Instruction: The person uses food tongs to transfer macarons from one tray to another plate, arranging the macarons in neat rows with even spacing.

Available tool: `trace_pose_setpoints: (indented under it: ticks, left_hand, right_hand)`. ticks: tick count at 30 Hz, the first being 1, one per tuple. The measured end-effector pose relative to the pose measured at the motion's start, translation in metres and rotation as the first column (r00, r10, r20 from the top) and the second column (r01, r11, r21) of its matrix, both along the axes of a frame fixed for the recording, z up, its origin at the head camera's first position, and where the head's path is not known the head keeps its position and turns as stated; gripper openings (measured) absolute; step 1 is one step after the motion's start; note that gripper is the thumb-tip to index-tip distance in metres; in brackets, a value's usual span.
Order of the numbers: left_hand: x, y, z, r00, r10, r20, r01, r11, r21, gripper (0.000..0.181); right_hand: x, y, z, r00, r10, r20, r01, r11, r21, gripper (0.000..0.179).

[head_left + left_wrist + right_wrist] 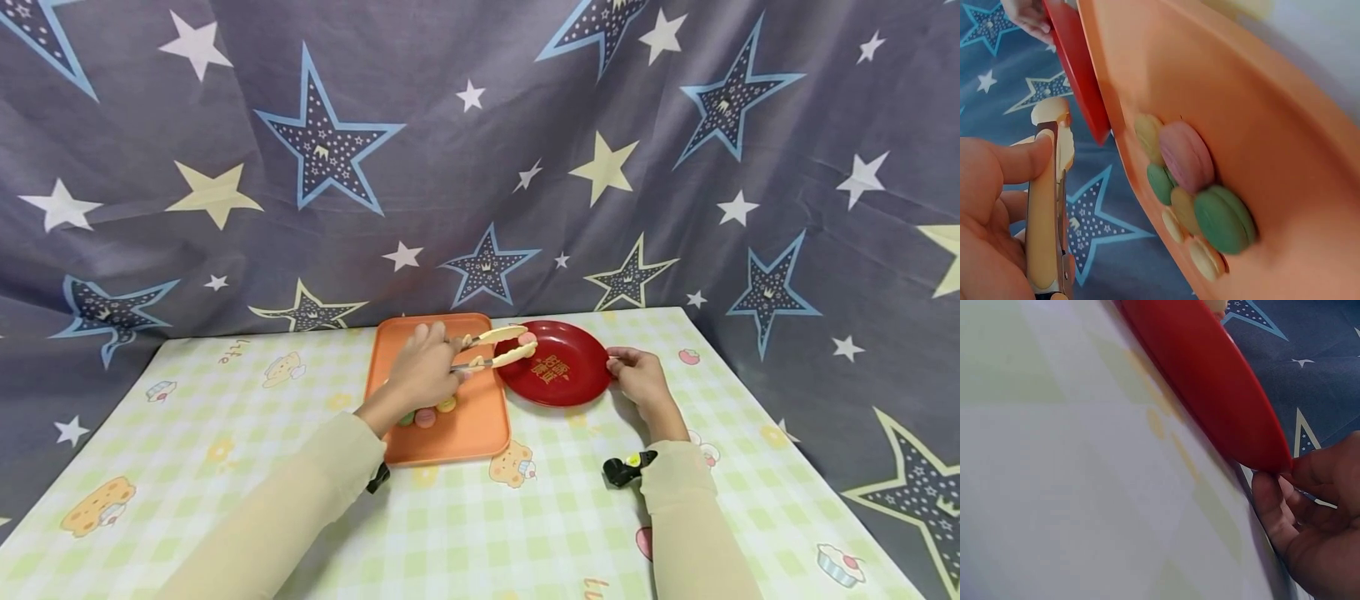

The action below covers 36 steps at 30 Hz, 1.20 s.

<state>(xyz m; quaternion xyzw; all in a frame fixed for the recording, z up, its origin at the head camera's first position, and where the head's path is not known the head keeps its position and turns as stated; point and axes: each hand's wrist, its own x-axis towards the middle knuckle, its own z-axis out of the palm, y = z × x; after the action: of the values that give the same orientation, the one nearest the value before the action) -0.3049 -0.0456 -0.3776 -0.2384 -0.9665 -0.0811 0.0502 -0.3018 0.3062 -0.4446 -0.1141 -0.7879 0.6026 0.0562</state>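
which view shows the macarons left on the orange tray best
The left wrist view: the macarons fill the middle of the orange tray, with pink, green and pale yellow shells clear. The head view shows only a few, small and partly hidden behind the left hand. The right wrist view shows none.

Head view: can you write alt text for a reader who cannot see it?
A left hand holds cream tongs gripping a pink macaron over a red plate, whose rim the right hand holds. More macarons lie on an orange tray.
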Motion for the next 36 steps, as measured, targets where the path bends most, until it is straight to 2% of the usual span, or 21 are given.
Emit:
trace_pose_setpoints:
  ticks: [10, 19, 29, 36]
  left_hand:
    - [-0.005, 0.031, -0.003, 0.999, -0.022, -0.037, 0.021, 0.999, -0.033, 0.044]
    - [-0.008, 0.047, -0.007, 0.997, -0.03, -0.071, 0.024, 0.997, -0.078, 0.029]
    - [-0.014, 0.052, -0.01, 0.997, -0.022, -0.074, 0.013, 0.993, -0.115, 0.027]
    - [-0.017, 0.057, -0.011, 0.998, -0.016, -0.057, 0.008, 0.99, -0.141, 0.037]
  right_hand:
    - [-0.001, -0.001, -0.001, 1.0, -0.013, 0.018, 0.012, 1.0, 0.003, 0.033]
    - [-0.002, -0.002, -0.002, 1.0, -0.013, 0.013, 0.013, 1.0, 0.003, 0.033]
    - [-0.002, -0.002, -0.001, 1.0, -0.017, 0.012, 0.017, 1.0, 0.003, 0.033]
    - [-0.002, 0.0, -0.001, 1.0, -0.014, 0.01, 0.014, 1.0, 0.007, 0.034]
